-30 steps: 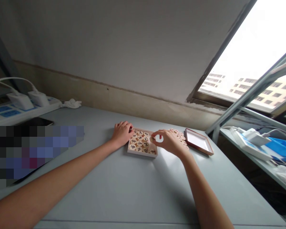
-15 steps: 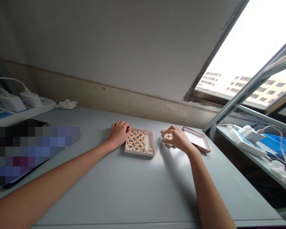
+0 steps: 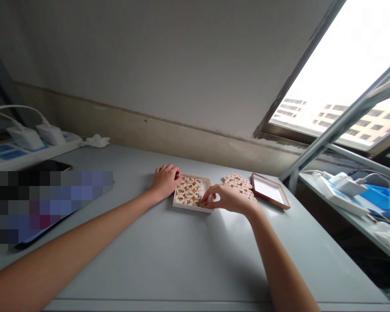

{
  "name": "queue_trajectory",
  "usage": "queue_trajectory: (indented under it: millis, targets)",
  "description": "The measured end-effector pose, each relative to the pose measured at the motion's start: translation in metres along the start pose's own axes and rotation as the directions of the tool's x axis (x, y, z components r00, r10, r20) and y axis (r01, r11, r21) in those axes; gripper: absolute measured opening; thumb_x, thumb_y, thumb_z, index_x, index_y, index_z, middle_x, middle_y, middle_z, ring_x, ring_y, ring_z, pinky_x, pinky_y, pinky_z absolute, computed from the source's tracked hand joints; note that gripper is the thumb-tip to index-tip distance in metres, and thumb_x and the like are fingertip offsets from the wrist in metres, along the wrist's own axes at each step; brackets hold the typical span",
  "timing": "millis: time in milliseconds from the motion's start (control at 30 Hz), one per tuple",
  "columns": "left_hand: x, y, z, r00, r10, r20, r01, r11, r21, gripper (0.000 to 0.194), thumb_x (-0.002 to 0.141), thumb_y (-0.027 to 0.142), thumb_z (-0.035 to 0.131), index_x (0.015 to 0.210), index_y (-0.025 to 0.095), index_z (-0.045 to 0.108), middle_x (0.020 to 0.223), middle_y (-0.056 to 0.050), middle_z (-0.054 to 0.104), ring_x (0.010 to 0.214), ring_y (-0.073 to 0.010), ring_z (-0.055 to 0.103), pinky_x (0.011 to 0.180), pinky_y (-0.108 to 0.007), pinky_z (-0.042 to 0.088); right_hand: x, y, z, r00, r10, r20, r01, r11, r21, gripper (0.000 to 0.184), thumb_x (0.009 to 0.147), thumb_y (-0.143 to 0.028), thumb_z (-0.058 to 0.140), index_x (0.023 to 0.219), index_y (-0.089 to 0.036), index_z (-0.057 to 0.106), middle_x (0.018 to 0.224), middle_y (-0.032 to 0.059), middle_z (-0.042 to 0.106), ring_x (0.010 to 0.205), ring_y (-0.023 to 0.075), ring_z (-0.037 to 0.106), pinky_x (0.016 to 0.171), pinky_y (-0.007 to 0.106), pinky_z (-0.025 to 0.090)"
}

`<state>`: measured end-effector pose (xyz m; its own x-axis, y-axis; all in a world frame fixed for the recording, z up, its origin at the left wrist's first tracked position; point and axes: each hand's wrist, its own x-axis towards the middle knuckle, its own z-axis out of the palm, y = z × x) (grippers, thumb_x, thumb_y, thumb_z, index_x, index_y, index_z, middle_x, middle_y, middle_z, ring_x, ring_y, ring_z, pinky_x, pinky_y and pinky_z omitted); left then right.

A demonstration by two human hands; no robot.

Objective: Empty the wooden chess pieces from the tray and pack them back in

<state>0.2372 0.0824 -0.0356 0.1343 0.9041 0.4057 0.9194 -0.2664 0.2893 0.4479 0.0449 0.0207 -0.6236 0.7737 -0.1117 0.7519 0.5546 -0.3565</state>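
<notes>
A shallow open box [image 3: 192, 209] sits mid-table, holding rows of round wooden Chinese chess pieces [image 3: 189, 194] with dark characters. My left hand [image 3: 164, 181] is curled at the box's left wall, its thumb by the upper left corner, steadying it. Over the right column of the box is my right hand [image 3: 225, 198], thumb and fingers pinched at a piece in the lower right corner; the fingertips partly cover that piece. More Chinese chess pieces [image 3: 237, 183] lie spread flat on the table behind my right hand, which hides some of them.
The box lid [image 3: 272, 204] lies with its pale inside up, right of the loose pieces. A phone [image 3: 56, 165] and a blurred-out screen [image 3: 68, 195] are at left, near a power strip [image 3: 69, 141] with chargers. Metal frame bars [image 3: 315, 149] and a shelf [image 3: 373, 229] stand at right.
My right hand has moved left from the loose pieces to the box's lower right corner, uncovering most of the loose pieces. My left hand stays at the box. The view has shifted slightly.
</notes>
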Motion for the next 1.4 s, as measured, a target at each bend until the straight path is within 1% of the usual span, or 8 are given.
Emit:
queue_trajectory:
  millis: [267,367,467,600,733,933,1133,1400]
  targets:
    - [0.000,0.001,-0.003,1.000,0.005,0.016,-0.005,1.000,0.010,0.017,0.079,0.026,0.042,0.081,0.019,0.057,0.092,-0.004,0.060,0.091,-0.0213,0.051,0.073,-0.033,0.034,0.002,0.000,0.001,0.999,-0.006,-0.047,0.009,0.998,0.065,0.012,0.067,-0.012,0.068,0.075,-0.019,0.062,0.070,-0.0027,0.058,0.065,0.0115,0.052,0.057,0.019,0.036]
    - [0.000,0.000,-0.003,1.000,0.013,0.022,-0.013,1.000,0.014,0.017,0.079,0.026,0.042,0.082,0.020,0.057,0.092,-0.005,0.060,0.091,-0.0214,0.051,0.074,-0.033,0.034,-0.001,0.008,-0.007,0.964,0.015,-0.267,0.033,0.984,0.173,0.011,0.071,-0.018,0.065,0.080,-0.019,0.058,0.075,-0.0027,0.058,0.069,0.0116,0.053,0.060,0.020,0.039]
    - [0.000,0.000,-0.002,0.999,0.019,0.028,-0.020,1.000,0.012,0.018,0.079,0.026,0.041,0.084,0.020,0.057,0.092,-0.005,0.061,0.091,-0.0218,0.051,0.074,-0.034,0.035,-0.012,0.024,-0.018,0.896,0.174,-0.408,-0.075,0.966,0.246,0.005,0.075,-0.021,0.060,0.079,-0.020,0.058,0.076,-0.0016,0.059,0.069,0.0122,0.054,0.059,0.021,0.040]
    - [0.001,0.000,-0.002,0.999,0.014,0.029,-0.014,1.000,0.002,0.017,0.078,0.026,0.042,0.083,0.021,0.057,0.094,-0.005,0.061,0.092,-0.0219,0.051,0.074,-0.033,0.035,-0.024,0.044,-0.022,0.916,0.311,-0.252,-0.215,0.913,0.346,0.008,0.071,-0.022,0.062,0.076,-0.017,0.058,0.072,0.0003,0.058,0.062,0.0129,0.055,0.046,0.018,0.039]
    - [0.000,0.001,-0.004,0.999,0.016,0.038,-0.017,1.000,0.005,0.017,0.079,0.027,0.042,0.082,0.020,0.057,0.093,-0.005,0.060,0.091,-0.0219,0.051,0.074,-0.033,0.035,-0.025,0.050,-0.017,0.936,0.327,-0.132,-0.262,0.895,0.360,0.008,0.068,-0.020,0.063,0.075,-0.016,0.060,0.077,0.0016,0.056,0.057,0.0110,0.053,0.040,0.016,0.036]
    - [0.000,0.002,-0.005,0.999,0.019,0.033,-0.019,1.000,-0.001,0.018,0.079,0.027,0.041,0.082,0.019,0.057,0.094,-0.006,0.060,0.092,-0.0226,0.051,0.075,-0.034,0.035,-0.022,0.051,-0.015,0.924,0.285,-0.253,-0.248,0.954,0.169,0.004,0.068,-0.018,0.064,0.072,-0.018,0.062,0.090,0.0038,0.052,0.066,0.0113,0.054,0.048,0.017,0.042]
    - [0.000,0.000,-0.005,0.999,0.017,0.032,-0.016,1.000,-0.020,0.018,0.079,0.026,0.041,0.083,0.019,0.057,0.094,-0.006,0.060,0.092,-0.0227,0.051,0.075,-0.034,0.035,-0.029,0.054,-0.018,0.934,0.334,-0.128,-0.293,0.920,0.258,0.006,0.073,-0.010,0.053,0.072,-0.016,0.053,0.084,0.0031,0.052,0.061,0.0109,0.053,0.047,0.018,0.042]
    - [0.000,0.000,-0.003,0.999,0.018,0.030,-0.018,0.999,-0.029,0.019,0.080,0.026,0.039,0.084,0.020,0.057,0.094,-0.005,0.061,0.093,-0.0221,0.050,0.076,-0.034,0.035,-0.020,0.044,-0.016,0.950,0.189,-0.249,-0.215,0.973,-0.083,0.012,0.072,-0.025,0.065,0.082,-0.022,0.059,0.087,0.0032,0.051,0.084,0.0182,0.049,0.071,0.027,0.042]
